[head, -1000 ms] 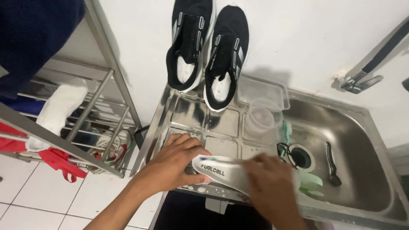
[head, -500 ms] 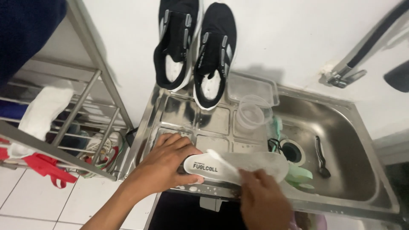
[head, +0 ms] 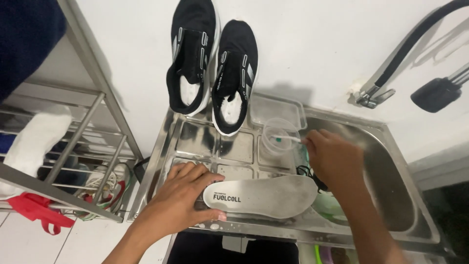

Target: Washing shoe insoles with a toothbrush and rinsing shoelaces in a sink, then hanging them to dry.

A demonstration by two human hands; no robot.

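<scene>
Scrubbing station at a steel sink [head: 381, 146]: grey insole [head: 266, 196] pinned flat on the drainboard [head: 195, 132].

Biggest first: two black shoes [head: 210, 63] lean upright on the wall, toes up, crowding the board's back edge. Left hand [head: 183, 195] clamps the insole's heel end, fingers curled over it; its toe end overhangs the basin, so wet steel could let it slide in. Right hand [head: 334, 156], closed around a toothbrush [head: 286, 139], dips into the clear cup [head: 279, 137], which could tip if nudged. Open room lies rightward in the basin.

Both hands [head: 183, 193] & forearms bare; no sleeves, gloves, rings.
</scene>
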